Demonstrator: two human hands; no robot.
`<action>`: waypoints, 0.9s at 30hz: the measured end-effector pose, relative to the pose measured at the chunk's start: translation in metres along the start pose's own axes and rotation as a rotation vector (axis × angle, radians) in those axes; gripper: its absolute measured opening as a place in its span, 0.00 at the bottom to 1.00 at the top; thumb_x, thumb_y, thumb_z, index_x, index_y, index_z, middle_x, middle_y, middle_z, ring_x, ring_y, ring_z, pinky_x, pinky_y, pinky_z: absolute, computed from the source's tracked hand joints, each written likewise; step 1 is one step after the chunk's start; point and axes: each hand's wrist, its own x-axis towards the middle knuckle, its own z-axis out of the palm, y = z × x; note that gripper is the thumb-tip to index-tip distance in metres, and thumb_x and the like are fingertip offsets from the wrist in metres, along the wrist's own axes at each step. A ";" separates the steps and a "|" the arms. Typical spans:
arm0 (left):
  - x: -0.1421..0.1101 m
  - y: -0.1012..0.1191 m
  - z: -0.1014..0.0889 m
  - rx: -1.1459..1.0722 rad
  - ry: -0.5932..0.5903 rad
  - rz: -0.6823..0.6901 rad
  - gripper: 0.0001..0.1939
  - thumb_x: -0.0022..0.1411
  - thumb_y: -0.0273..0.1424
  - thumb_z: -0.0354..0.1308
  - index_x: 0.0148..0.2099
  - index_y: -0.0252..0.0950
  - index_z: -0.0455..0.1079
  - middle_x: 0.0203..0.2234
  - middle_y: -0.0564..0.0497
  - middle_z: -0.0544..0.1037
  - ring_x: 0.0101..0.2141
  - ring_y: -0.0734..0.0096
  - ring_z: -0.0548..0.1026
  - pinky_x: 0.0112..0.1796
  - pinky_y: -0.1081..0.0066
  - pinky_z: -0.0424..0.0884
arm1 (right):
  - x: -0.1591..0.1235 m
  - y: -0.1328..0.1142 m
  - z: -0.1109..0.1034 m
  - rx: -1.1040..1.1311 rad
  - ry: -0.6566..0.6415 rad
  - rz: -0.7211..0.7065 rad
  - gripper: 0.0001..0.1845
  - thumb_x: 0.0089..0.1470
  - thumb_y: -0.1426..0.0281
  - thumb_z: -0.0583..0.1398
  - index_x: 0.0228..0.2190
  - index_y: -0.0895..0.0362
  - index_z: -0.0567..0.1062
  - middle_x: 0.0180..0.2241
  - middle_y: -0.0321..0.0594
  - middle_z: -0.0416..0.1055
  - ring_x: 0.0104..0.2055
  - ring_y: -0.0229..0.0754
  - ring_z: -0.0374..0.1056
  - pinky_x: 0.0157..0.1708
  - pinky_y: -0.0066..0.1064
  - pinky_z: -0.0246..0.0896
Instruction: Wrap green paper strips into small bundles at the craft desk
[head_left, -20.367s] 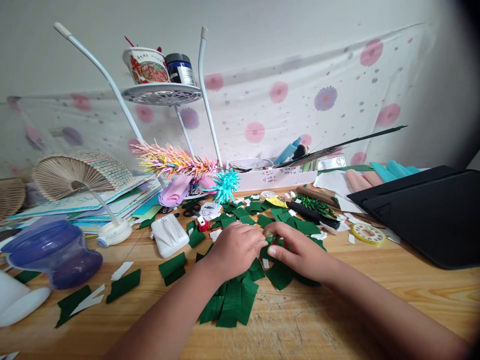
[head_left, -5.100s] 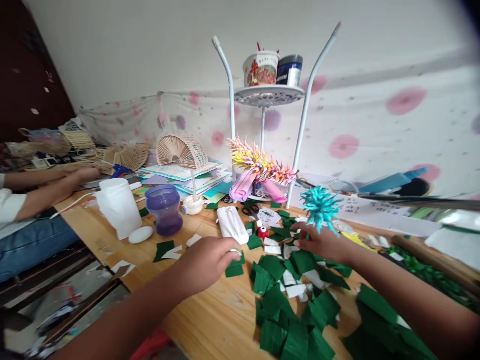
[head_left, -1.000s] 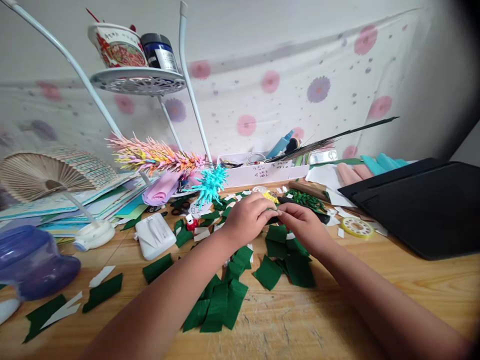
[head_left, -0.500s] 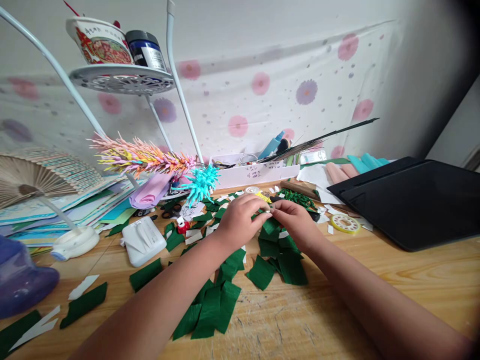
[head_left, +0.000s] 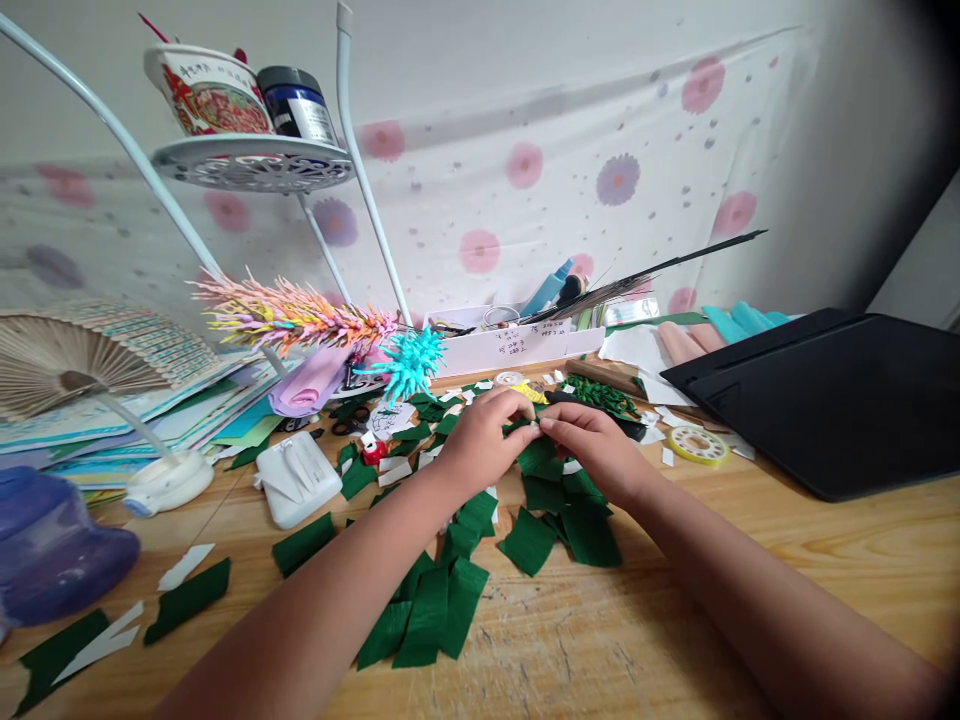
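Over the middle of the table, my left hand [head_left: 484, 440] and my right hand [head_left: 596, 448] meet at the fingertips. Both are closed in a pinch. Whatever lies between them is tiny and mostly hidden; a little green shows there. Beneath and around the hands lie cut pieces of dark green crepe paper [head_left: 590, 530], with more green pieces [head_left: 421, 618] nearer to me. Just behind my right hand are a heap of thin twisted green strips [head_left: 602, 396] and a small yellow thing [head_left: 534, 393].
On the left are a white box-shaped device [head_left: 298, 480], a folding fan [head_left: 82, 375] and a purple translucent container [head_left: 64, 545]. A tape roll [head_left: 697, 446] and black folder [head_left: 817, 410] lie right. Behind are a fuzzy colourful stem [head_left: 300, 320], a white tray [head_left: 517, 352] and a metal stand [head_left: 255, 160].
My fingertips stay pinched together, with only a slight shift of the fingers. The whole view has moved a little, so everything sits slightly farther right.
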 end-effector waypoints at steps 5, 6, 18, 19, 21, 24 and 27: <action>-0.001 -0.001 -0.001 -0.048 0.014 -0.049 0.07 0.50 0.28 0.55 0.35 0.36 0.64 0.29 0.52 0.70 0.31 0.73 0.67 0.31 0.74 0.63 | 0.002 0.003 -0.003 0.063 -0.025 -0.040 0.09 0.44 0.65 0.56 0.22 0.59 0.68 0.19 0.31 0.57 0.22 0.32 0.53 0.22 0.23 0.50; -0.001 -0.001 -0.001 -0.052 0.010 -0.042 0.05 0.51 0.29 0.54 0.33 0.36 0.65 0.29 0.52 0.70 0.31 0.73 0.67 0.32 0.74 0.63 | 0.002 0.004 -0.004 0.054 -0.032 -0.050 0.09 0.45 0.65 0.56 0.22 0.59 0.68 0.19 0.31 0.57 0.22 0.32 0.53 0.22 0.23 0.50; -0.007 0.011 0.004 -0.132 0.039 -0.089 0.09 0.54 0.34 0.50 0.26 0.34 0.63 0.22 0.55 0.68 0.26 0.76 0.65 0.28 0.76 0.60 | 0.001 0.007 -0.010 -0.115 -0.027 -0.203 0.09 0.45 0.66 0.57 0.30 0.56 0.70 0.28 0.37 0.67 0.31 0.38 0.62 0.31 0.29 0.57; -0.007 0.010 0.003 -0.144 0.033 -0.104 0.09 0.54 0.34 0.50 0.26 0.34 0.63 0.21 0.55 0.67 0.25 0.76 0.65 0.27 0.76 0.60 | 0.000 0.007 -0.009 -0.128 -0.035 -0.202 0.09 0.45 0.66 0.57 0.30 0.56 0.70 0.29 0.37 0.68 0.32 0.39 0.62 0.32 0.30 0.57; -0.008 0.008 0.003 -0.159 0.026 -0.138 0.10 0.54 0.34 0.49 0.26 0.34 0.63 0.19 0.56 0.66 0.23 0.77 0.63 0.25 0.77 0.59 | -0.001 0.007 -0.008 -0.140 -0.049 -0.194 0.10 0.44 0.65 0.57 0.31 0.57 0.70 0.31 0.39 0.69 0.33 0.40 0.63 0.33 0.31 0.58; -0.008 0.004 0.003 -0.174 0.018 -0.186 0.11 0.54 0.35 0.50 0.24 0.33 0.62 0.17 0.57 0.64 0.21 0.78 0.61 0.23 0.77 0.57 | -0.001 0.009 -0.007 -0.160 -0.036 -0.209 0.11 0.43 0.64 0.58 0.31 0.57 0.70 0.30 0.39 0.69 0.32 0.40 0.63 0.32 0.31 0.58; -0.007 0.000 0.004 -0.234 -0.012 -0.221 0.13 0.52 0.37 0.51 0.24 0.33 0.62 0.17 0.57 0.63 0.21 0.78 0.60 0.22 0.78 0.56 | -0.001 0.011 -0.007 -0.213 -0.023 -0.257 0.11 0.44 0.65 0.58 0.31 0.56 0.69 0.29 0.38 0.68 0.30 0.39 0.63 0.29 0.30 0.58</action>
